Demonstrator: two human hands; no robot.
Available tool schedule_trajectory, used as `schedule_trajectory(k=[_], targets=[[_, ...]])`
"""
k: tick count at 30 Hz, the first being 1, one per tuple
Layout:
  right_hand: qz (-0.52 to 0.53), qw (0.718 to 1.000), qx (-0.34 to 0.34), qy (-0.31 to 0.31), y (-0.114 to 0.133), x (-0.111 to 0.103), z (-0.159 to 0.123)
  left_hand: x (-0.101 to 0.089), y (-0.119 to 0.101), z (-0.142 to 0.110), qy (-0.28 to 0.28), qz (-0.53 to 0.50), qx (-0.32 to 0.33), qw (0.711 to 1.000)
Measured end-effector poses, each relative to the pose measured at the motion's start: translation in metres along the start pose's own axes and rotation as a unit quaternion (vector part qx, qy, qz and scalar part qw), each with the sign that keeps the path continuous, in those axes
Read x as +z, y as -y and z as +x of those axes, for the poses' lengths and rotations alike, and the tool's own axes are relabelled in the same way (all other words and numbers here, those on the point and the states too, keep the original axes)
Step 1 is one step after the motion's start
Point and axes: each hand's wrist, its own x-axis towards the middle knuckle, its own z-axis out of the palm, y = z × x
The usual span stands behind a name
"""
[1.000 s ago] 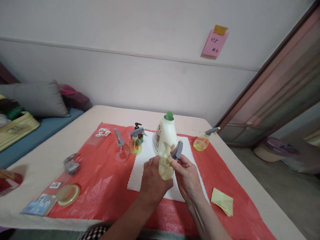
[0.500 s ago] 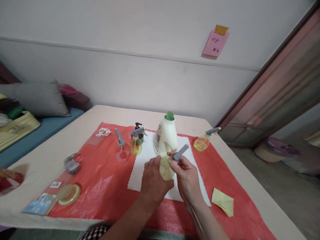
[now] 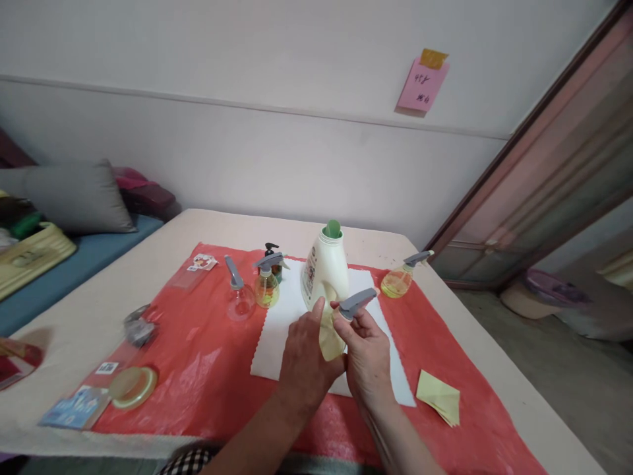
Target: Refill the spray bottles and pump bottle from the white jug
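A spray bottle with yellowish contents is between my two hands, above a white sheet. My left hand wraps round its body. At the neck, the fingers of my right hand close on the grey spray head, which points up and right. Just behind stands a large cream jug with a green spout in its open mouth. To the left are a clear spray bottle, another with yellow liquid, and a dark pump bottle partly hidden behind it.
A yellow-filled spray bottle stands at the right on the red cloth. Folded yellow paper lies at the front right. A round lid, a blue-labelled packet and a crumpled grey wrapper lie at the left.
The grey spray head has turned a little at the bottle's neck with my right fingers on it. My left thumb or finger has lifted along the bottle. The view has shifted slightly.
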Motion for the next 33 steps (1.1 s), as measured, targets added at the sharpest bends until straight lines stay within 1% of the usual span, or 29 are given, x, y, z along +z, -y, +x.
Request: schedule_trajectory(k=[3, 5, 8, 11, 13, 14, 16, 19, 21, 22, 23, 25, 26, 27, 28, 29, 30, 31, 32, 33], targets=[[-0.016, 0.999, -0.009, -0.027, 0.002, 0.003, -0.003, 0.004, 0.004, -0.004, -0.023, 0.017, 0.068, 0.997], [-0.030, 0.999, -0.017, -0.032, 0.003, 0.004, -0.004, 0.007, 0.008, -0.006, -0.032, 0.032, 0.100, 0.994], [-0.041, 0.999, -0.024, -0.023, 0.006, 0.005, -0.004, 0.011, 0.012, -0.007, -0.032, 0.036, 0.119, 0.992], [-0.049, 0.998, -0.024, -0.011, 0.008, 0.003, -0.003, 0.011, 0.011, -0.006, -0.013, 0.001, 0.113, 0.994], [-0.076, 0.996, -0.035, -0.008, 0.009, 0.001, -0.003, 0.007, 0.007, -0.004, 0.013, -0.040, 0.101, 0.994], [-0.099, 0.994, -0.040, -0.008, 0.010, 0.000, -0.003, 0.004, 0.004, -0.003, 0.027, -0.063, 0.084, 0.994], [-0.148, 0.988, -0.048, -0.006, 0.011, -0.002, -0.003, -0.003, -0.002, 0.000, 0.062, -0.115, 0.026, 0.991], [-0.214, 0.974, -0.068, 0.011, 0.015, -0.005, -0.004, -0.011, -0.009, 0.003, 0.102, -0.206, -0.072, 0.971], [-0.268, 0.957, -0.112, 0.017, 0.022, -0.007, -0.006, -0.015, -0.010, 0.005, 0.113, -0.264, -0.095, 0.953], [-0.296, 0.944, -0.147, 0.006, 0.027, -0.009, -0.007, -0.016, -0.010, 0.006, 0.116, -0.287, -0.096, 0.946], [-0.318, 0.929, -0.187, -0.020, 0.033, -0.011, -0.007, -0.018, -0.010, 0.007, 0.118, -0.303, -0.095, 0.941], [-0.329, 0.903, -0.256, -0.099, 0.047, -0.020, -0.004, -0.021, -0.010, 0.008, 0.130, -0.321, -0.095, 0.934], [-0.317, 0.899, -0.270, -0.134, 0.055, -0.026, -0.001, -0.022, -0.010, 0.008, 0.138, -0.323, -0.096, 0.931], [-0.294, 0.906, -0.266, -0.150, 0.062, -0.032, 0.004, -0.024, -0.010, 0.008, 0.147, -0.324, -0.100, 0.929], [-0.264, 0.922, -0.246, -0.142, 0.067, -0.038, 0.010, -0.025, -0.010, 0.007, 0.157, -0.327, -0.105, 0.926], [-0.235, 0.944, -0.206, -0.108, 0.072, -0.044, 0.016, -0.026, -0.010, 0.007, 0.166, -0.329, -0.109, 0.923], [-0.204, 0.964, -0.158, -0.060, 0.075, -0.050, 0.022, -0.026, -0.010, 0.006, 0.174, -0.330, -0.113, 0.921], [-0.177, 0.978, -0.107, -0.005, 0.076, -0.054, 0.027, -0.025, -0.010, 0.006, 0.181, -0.329, -0.115, 0.920], [-0.154, 0.985, -0.057, 0.051, 0.076, -0.057, 0.031, -0.025, -0.011, 0.005, 0.189, -0.327, -0.115, 0.919], [-0.136, 0.985, -0.018, 0.100, 0.076, -0.060, 0.033, -0.024, -0.011, 0.004, 0.197, -0.321, -0.112, 0.919]])
